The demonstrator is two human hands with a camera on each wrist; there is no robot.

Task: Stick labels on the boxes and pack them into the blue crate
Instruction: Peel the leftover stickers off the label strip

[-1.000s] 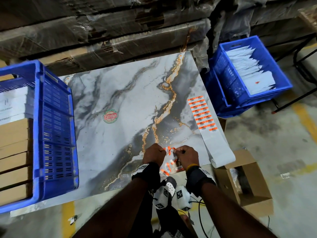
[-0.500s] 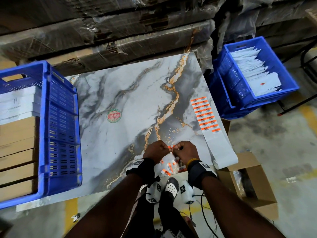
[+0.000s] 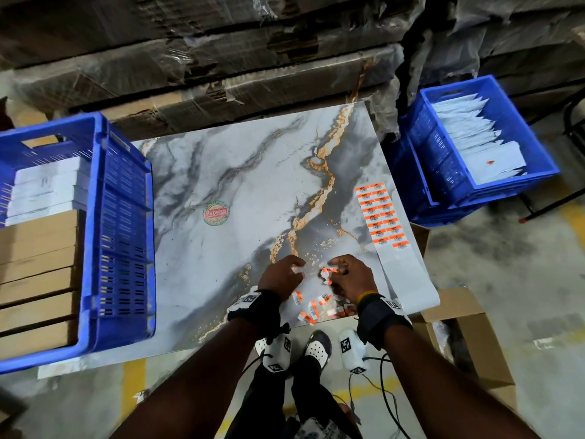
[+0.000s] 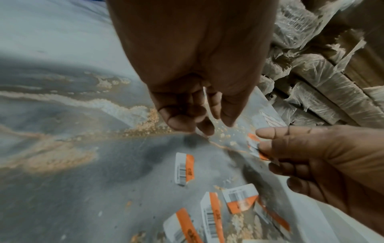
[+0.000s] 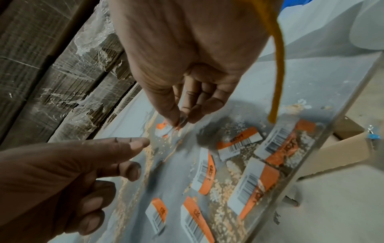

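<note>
Head view: right hand [image 3: 349,277] pinches orange barcode label [image 3: 326,275]; tabletop sticker [image 3: 216,212] reads "Patel".

A round green and red sticker [image 3: 216,212] on the marble-patterned table [image 3: 221,172] reads "Patel" in white letters on its red band; the small print around its rim is too fine to read. The orange and white labels [image 3: 380,215] on the backing sheet [image 3: 408,280] at the table's right edge each carry a barcode and a short dark word, illegible from the head view. The loose labels [image 5: 239,143] lying on the table's near edge show barcodes and blurred black lettering on the orange part that cannot be made out
</note>
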